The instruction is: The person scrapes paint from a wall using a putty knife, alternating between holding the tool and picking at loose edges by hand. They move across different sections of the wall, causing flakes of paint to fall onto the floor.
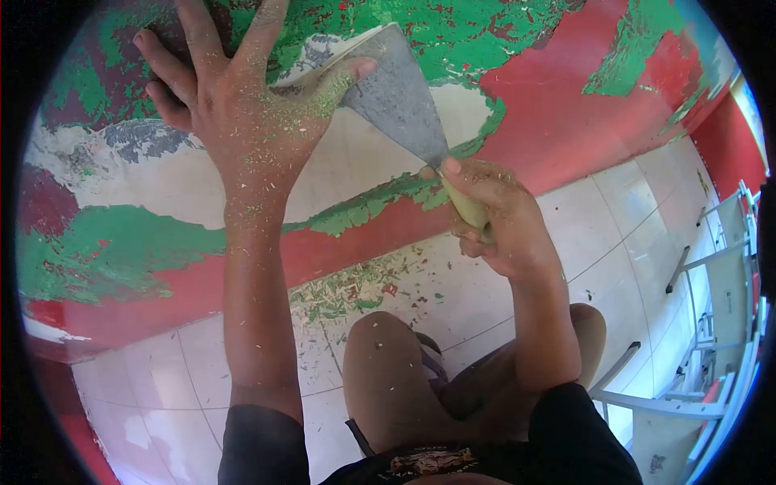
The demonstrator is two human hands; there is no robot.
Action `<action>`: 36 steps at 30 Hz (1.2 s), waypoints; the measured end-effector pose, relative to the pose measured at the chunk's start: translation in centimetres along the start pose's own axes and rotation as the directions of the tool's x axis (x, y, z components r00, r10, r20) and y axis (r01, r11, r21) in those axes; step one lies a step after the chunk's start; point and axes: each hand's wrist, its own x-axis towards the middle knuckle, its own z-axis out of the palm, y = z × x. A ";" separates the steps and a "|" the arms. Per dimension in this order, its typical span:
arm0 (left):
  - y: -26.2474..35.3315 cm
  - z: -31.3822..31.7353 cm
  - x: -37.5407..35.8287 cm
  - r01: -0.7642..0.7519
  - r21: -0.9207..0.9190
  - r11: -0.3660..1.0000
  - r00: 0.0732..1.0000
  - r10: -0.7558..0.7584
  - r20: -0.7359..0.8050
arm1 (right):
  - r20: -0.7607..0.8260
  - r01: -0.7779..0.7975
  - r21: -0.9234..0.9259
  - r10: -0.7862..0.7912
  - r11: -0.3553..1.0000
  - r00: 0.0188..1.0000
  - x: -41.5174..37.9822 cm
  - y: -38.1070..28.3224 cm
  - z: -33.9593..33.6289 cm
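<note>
My right hand (503, 212) is wrapped round the yellowish handle (467, 202) of a paint scraper (398, 97). The scraper's wide grey blade points up and left, its broad edge against the wall. Spread over the wall (558, 105), my left hand (242, 105) has its fingers apart, and its thumb reaches to the blade's left edge. Paint flakes dust the back of that hand and the wrist. Around both hands the wall shows peeling green paint (485, 36), red paint beneath and a bare cream patch (182, 182).
Green and pale paint chips (356, 287) lie on the tiled floor (558, 222) along the wall's foot. My bent knees (384, 364) are below my hands. Metal-framed furniture (719, 323) with grey legs stands at the right.
</note>
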 end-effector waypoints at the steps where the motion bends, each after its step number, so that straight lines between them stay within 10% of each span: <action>1: 0.6 -0.8 0.3 0.023 -0.039 0.999 0.998 -0.021 0.062 | 0.001 0.001 0.000 -0.001 1.000 1.000 0.1 -0.2 -0.1; 10: 0.4 -0.1 -0.1 0.066 -0.249 0.966 0.996 -0.047 0.080 | 0.000 0.227 -0.188 -0.231 0.956 0.973 -0.3 -1.1 -1.5; 17: -0.8 -2.7 -3.3 0.037 -0.326 0.945 0.938 0.080 0.338 | -0.453 0.624 0.260 -0.477 0.737 0.753 -3.4 -2.7 -5.7; 19: -1.7 -5.4 -9.1 -0.037 -0.446 0.894 0.773 0.308 0.554 | -0.477 0.533 0.230 -0.383 0.814 0.791 -4.6 0.5 -7.5; 21: -3.8 -8.4 -17.9 0.113 -0.522 0.846 0.380 0.448 0.809 | -0.456 0.260 0.136 -0.173 0.956 0.873 -5.3 4.2 -10.9; 22: -5.3 -9.8 -24.2 0.393 -0.554 0.734 0.431 0.385 0.816 | -0.444 0.071 0.066 -0.034 0.995 0.895 -4.8 5.9 -12.9; 24: -7.6 -15.2 -33.5 0.579 -0.220 0.785 0.180 0.140 0.974 | -0.441 0.097 -0.007 -0.090 0.995 0.893 -4.4 8.1 -13.4; 26: -10.6 -21.5 -43.4 0.647 -0.087 0.757 0.186 -0.046 0.981 | -0.420 0.197 0.042 -0.161 0.980 0.893 -5.4 6.4 -11.0; 29: -11.8 -32.1 -52.2 0.726 0.298 0.620 0.012 -0.445 0.896 | -0.367 0.338 -0.006 -0.317 0.941 0.874 -6.4 4.9 -7.7; 31: -11.6 -37.0 -51.9 0.641 0.645 0.416 -0.335 -0.605 0.723 | -0.281 0.415 -0.142 -0.439 0.899 0.853 -7.2 3.2 -5.4; 34: -10.9 -39.4 -50.4 0.418 0.885 0.204 -0.572 -0.698 0.431 | 0.047 0.732 -0.406 -0.787 0.548 0.615 -7.4 -1.3 -2.1; 36: -10.0 -39.2 -46.7 0.359 0.910 -0.208 -0.733 -0.666 0.137 | 0.038 0.716 -0.461 -0.794 0.525 0.607 -9.6 -5.5 1.4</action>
